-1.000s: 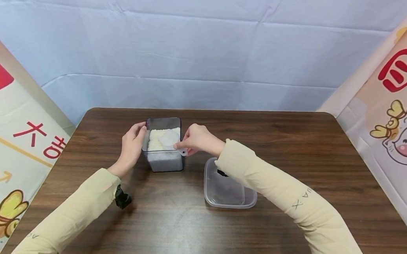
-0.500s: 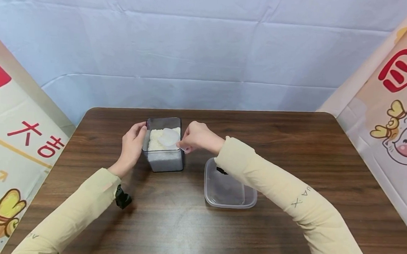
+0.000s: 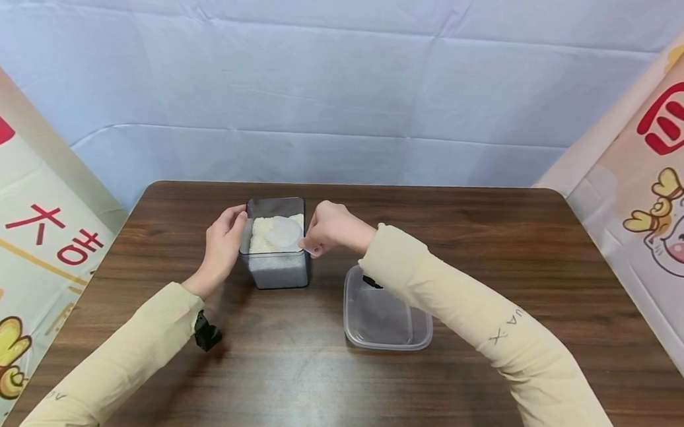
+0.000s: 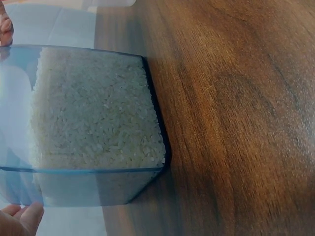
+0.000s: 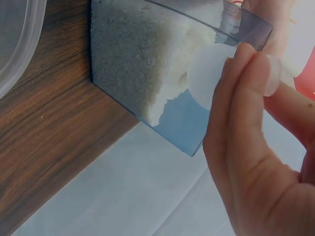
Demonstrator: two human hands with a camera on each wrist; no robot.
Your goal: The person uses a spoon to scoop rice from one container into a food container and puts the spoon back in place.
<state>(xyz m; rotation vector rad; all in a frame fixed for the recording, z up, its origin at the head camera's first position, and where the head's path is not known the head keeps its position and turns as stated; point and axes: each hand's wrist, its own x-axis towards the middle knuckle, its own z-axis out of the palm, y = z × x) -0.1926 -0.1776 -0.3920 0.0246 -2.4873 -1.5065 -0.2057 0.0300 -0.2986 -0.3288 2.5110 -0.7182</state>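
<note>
Against the left wall of a tinted bin (image 3: 279,274) rests the left hand (image 3: 219,246), fingers extended. Opposite, the right hand (image 3: 334,227) pinches a translucent scoop (image 3: 285,233), its bowl inside the bin at the rice (image 3: 261,238). A clear tub (image 3: 378,316) sits to the bin's right.

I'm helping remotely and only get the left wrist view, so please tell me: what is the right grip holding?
Observer: The right grip is pinching a pale scoop.
Operator: Where on the table is the rice container?
Observer: In the head view, the rice container stands left of the middle of the table, toward the far edge.
Operator: Does anything cover the clear tub?
Observer: Seen from the head camera, the right sleeve hides one corner of the clear tub.
</note>
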